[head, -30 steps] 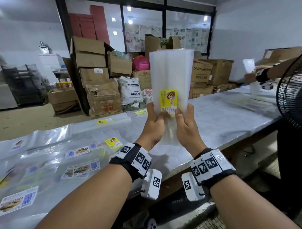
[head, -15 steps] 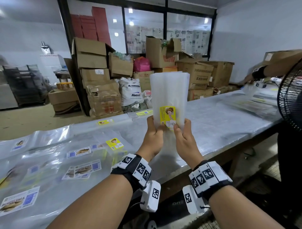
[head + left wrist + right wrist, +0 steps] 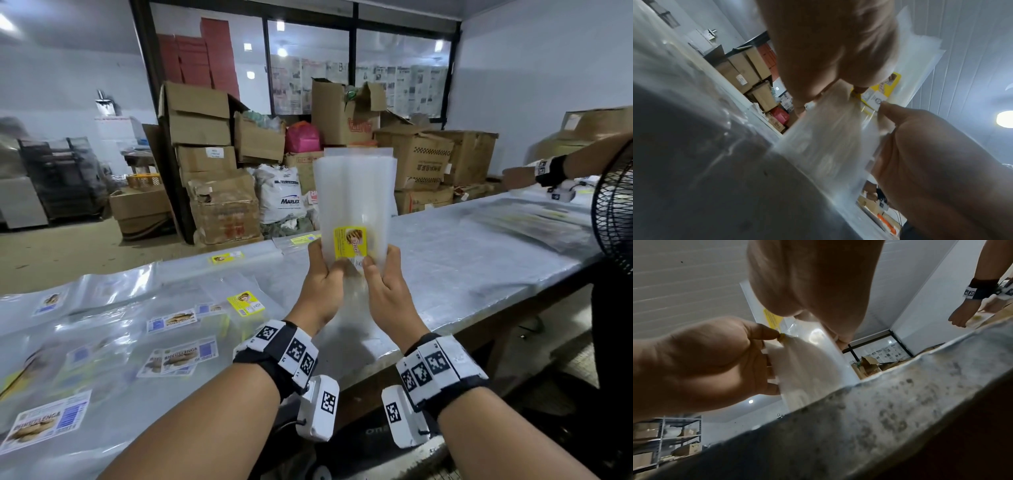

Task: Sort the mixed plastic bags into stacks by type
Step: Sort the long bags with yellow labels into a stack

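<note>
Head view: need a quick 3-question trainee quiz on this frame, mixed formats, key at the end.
1. True or false: the bundle of bags lies flat on the table.
2. Which hands grip the bundle? A) left hand only B) right hand only C) both
3. Fill in: the label on the held bags is mostly ____.

Key: 1 false, it is held upright above the table. 2 C, each hand grips a lower side edge. 3 yellow.
</note>
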